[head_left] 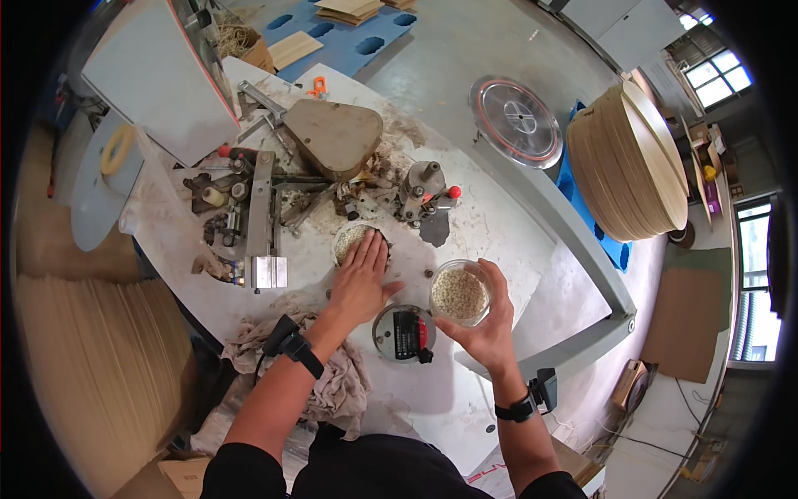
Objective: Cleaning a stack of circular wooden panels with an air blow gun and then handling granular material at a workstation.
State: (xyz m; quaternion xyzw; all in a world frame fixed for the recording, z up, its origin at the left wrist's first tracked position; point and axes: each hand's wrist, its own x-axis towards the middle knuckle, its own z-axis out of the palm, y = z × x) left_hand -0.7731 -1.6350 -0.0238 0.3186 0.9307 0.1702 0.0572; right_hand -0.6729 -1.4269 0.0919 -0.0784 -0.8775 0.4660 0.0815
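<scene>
My right hand (pixel 490 312) grips a clear round tub (pixel 460 291) filled with pale granules, thumb on the near side and fingers around the right side. My left hand (pixel 362 274) reaches over a round opening of similar pale granules (pixel 346 241), its fingers stretched out and lying flat across it, hiding much of it. Between my wrists sits a round metal device (pixel 402 333) with a black and red label. Just beyond my hands stand a machine's mechanism with a red knob (pixel 454 192) and a brown cover housing (pixel 334 137).
A crumpled cloth (pixel 332 382) lies under my left forearm. Metal rollers and a bracket (pixel 263 208) stand left on the white tabletop (pixel 432 387). Wound strip rolls (pixel 628 162) stand at right beyond a grey frame bar (pixel 565 229). Stacked sheets (pixel 96 366) fill the lower left.
</scene>
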